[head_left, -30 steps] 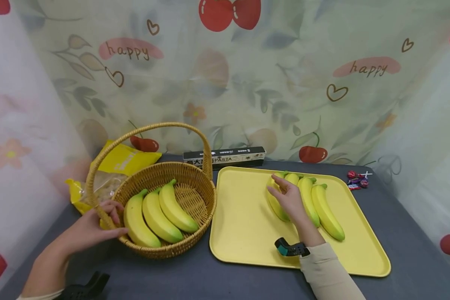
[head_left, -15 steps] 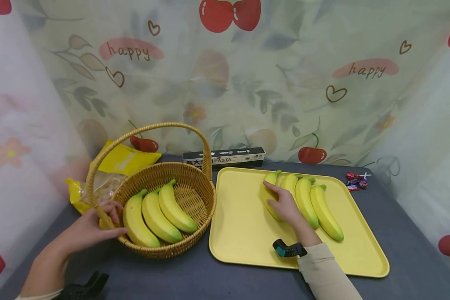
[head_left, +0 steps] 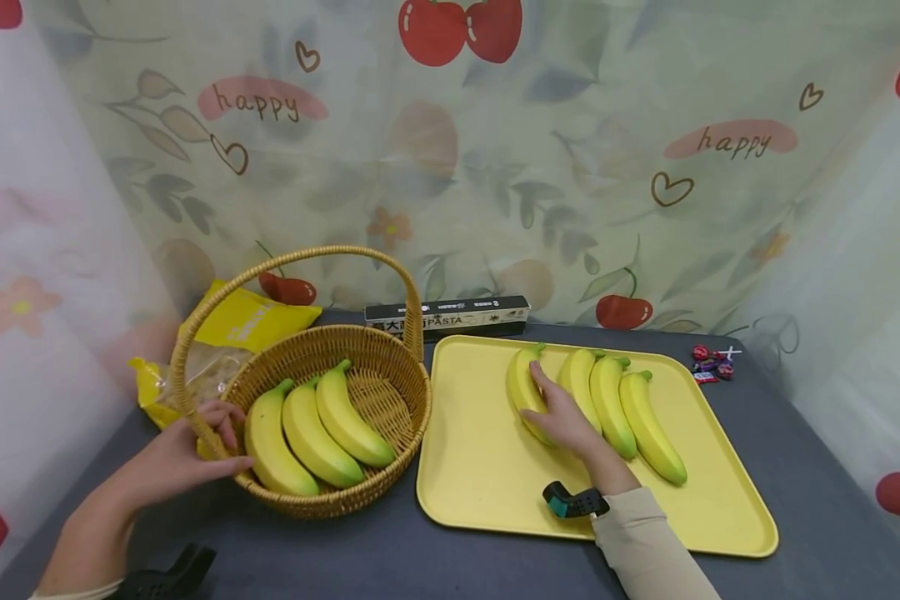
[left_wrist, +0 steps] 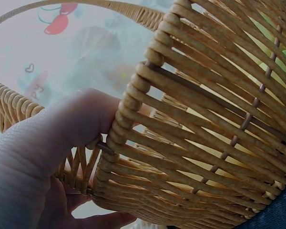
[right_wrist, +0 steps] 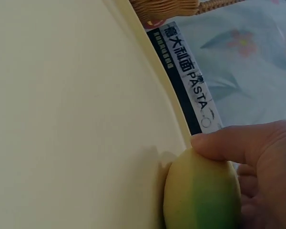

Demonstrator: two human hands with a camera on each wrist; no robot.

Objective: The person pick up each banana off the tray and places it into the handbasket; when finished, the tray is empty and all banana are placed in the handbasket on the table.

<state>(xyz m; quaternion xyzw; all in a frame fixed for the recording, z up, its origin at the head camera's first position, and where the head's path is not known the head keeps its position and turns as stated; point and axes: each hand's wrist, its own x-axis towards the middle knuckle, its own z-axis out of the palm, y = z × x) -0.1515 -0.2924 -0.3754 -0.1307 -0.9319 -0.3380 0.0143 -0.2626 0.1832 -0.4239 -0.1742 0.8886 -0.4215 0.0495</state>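
My left hand [head_left: 183,454] grips the rim of a woven wicker basket [head_left: 386,400] at the foot of its tall handle, with the thumb inside the rim in the left wrist view [left_wrist: 86,119]. Three yellow bananas [head_left: 317,433] with greenish tips lie side by side in the basket. Over the yellow tray [head_left: 468,467], my right hand [head_left: 568,417] holds the leftmost banana [head_left: 521,382] between thumb and fingers. The right wrist view shows the thumb on the held banana's greenish end [right_wrist: 200,191]; whether it touches the tray I cannot tell. Three more bananas [head_left: 607,404] lie just right of it.
A black and white pasta box [head_left: 450,317] lies behind the tray and basket. Left of the basket is a yellow plastic bag [head_left: 258,321]. Wrapped candies [head_left: 712,365] lie past the tray's right edge. A printed curtain [head_left: 457,208] encloses the dark tabletop [head_left: 390,558].
My right hand has come down onto the leftmost banana, taken hold of it and moved it left, away from the others. The left hand has stayed on the basket.
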